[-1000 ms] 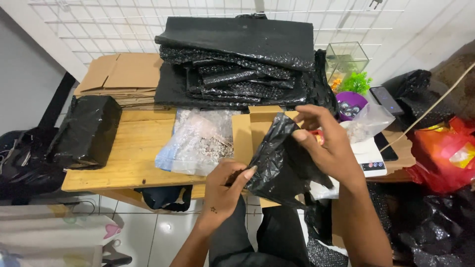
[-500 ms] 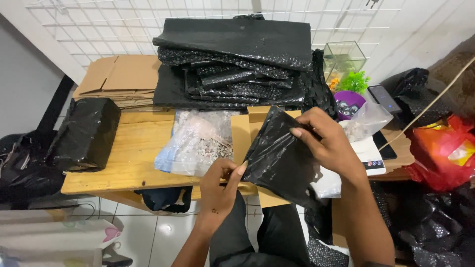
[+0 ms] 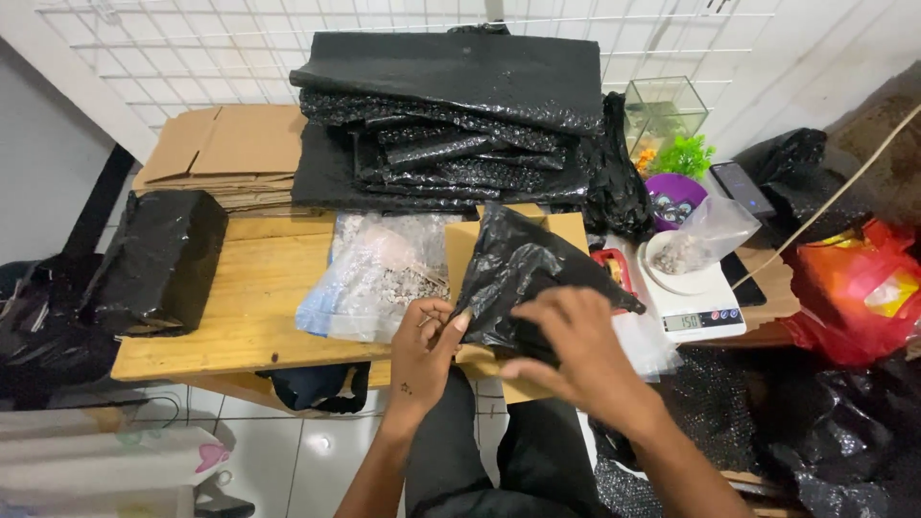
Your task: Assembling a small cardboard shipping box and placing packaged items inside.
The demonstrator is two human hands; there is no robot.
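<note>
Both hands grasping black plastic bag (image 3: pixel 523 278) at tabletop (image 3: pixel 254 297) front edge: left hand (image 3: pixel 422 341) grip pinching lower-left corner, right hand (image 3: pixel 576 350) clenched over bottom. Clear bag (image 3: pixel 369 278) just left, scale (image 3: pixel 696 302) close right. Bare wood between clear bag and wrapped black parcel (image 3: pixel 158 259).

On the surface (image 3: pixel 249 307), a wrapped block (image 3: pixel 158 259) lies at the left end, with flattened cardboard (image 3: pixel 225 149) behind it. A pile of folded sheets (image 3: pixel 451 115) sits at the back centre. In front of it lies a clear bag (image 3: pixel 374 278), with the plastic bag (image 3: pixel 523 278) to its right, held between the left hand (image 3: pixel 422 350) and right hand (image 3: pixel 576 350). Further right stands a scale (image 3: pixel 696 297), a small bag (image 3: pixel 705 235) on it.
</note>
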